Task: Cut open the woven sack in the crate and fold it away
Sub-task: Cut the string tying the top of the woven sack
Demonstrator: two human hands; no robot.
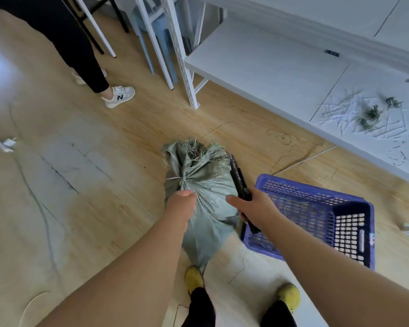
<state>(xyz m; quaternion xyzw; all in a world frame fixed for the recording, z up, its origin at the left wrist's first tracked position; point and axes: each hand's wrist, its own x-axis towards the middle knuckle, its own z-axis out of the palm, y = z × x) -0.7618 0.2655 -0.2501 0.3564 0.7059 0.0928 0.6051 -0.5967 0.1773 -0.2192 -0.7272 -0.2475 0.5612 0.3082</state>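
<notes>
The woven sack (198,197) stands on the floor just beside the blue crate (316,215), not inside it, its neck bunched and tied with a tie (175,178). The left hand (181,202) grips the gathered fabric below the knot. The right hand (253,204) holds a black utility knife (240,182) against the sack's side. The fabric appears soft and pliable, the contents bulky; hold near the knot, cut at the tie
</notes>
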